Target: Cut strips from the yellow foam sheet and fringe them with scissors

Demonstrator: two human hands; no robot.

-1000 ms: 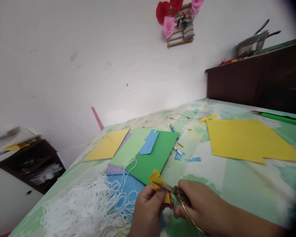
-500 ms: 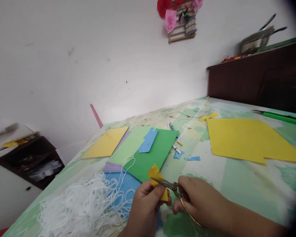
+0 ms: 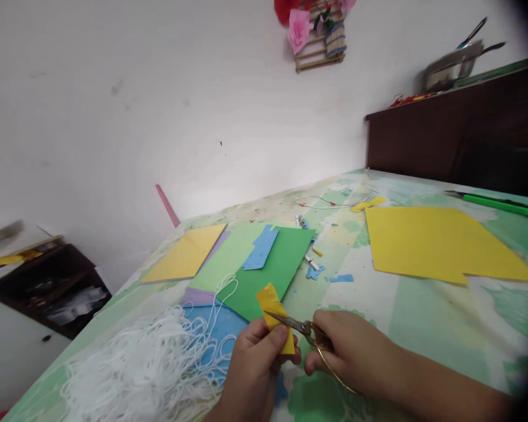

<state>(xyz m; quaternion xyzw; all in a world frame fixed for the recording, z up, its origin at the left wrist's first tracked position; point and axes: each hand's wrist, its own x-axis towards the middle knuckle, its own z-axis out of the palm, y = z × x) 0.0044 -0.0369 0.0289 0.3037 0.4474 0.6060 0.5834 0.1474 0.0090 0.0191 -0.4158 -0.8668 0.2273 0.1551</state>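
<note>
My left hand (image 3: 261, 357) pinches a small yellow paper strip (image 3: 270, 302) between thumb and fingers. Fine slits run along the strip's upper part. In my right hand (image 3: 352, 351) is a pair of scissors (image 3: 303, 326) with gold-coloured handles, their blades lying across the strip just above my left thumb. Part of the handles is hidden by my fingers. Beyond my hands, a dark green sheet (image 3: 273, 281) lies on the table, with a cut blue piece (image 3: 261, 249) on top.
A heap of white string (image 3: 132, 363) covers the near left, partly over a blue sheet (image 3: 215, 328). A large yellow sheet (image 3: 440, 243) lies right, a green-handled cutter (image 3: 501, 203) behind it. Blue scraps (image 3: 341, 278) and a yellow-orange sheet (image 3: 185, 252) sit farther back.
The strip has tilted slightly and shows more of its slit upper part above the blades. Both hands have shifted only a little; the whole view has moved slightly.
</note>
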